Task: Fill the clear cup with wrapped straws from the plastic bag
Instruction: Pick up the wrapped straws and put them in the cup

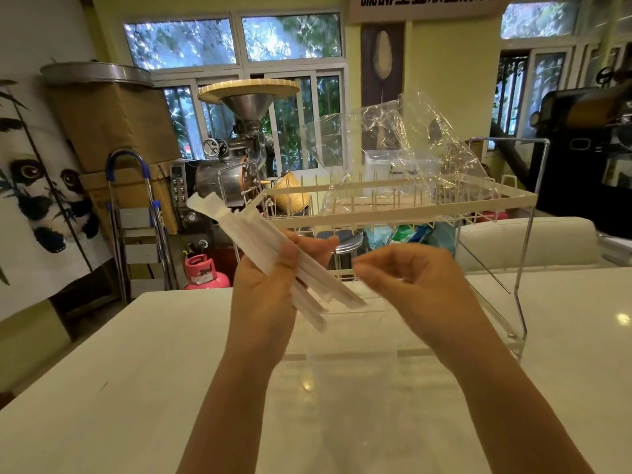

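Two hands are raised over the near middle of a bench (136,354). The left hand (270,278) holds a bundle of straws (273,248) that slants from upper left down to lower right. The right hand (410,282) is just beside the bundle's lower end. Behind the hands, a rack (393,213) stands on the bench — a bag (403,145) lies on top of it. Past the bench's far edge, to the left, stand a ladder (136,217) and a gas tank (201,271), with a machine (239,148) behind them.
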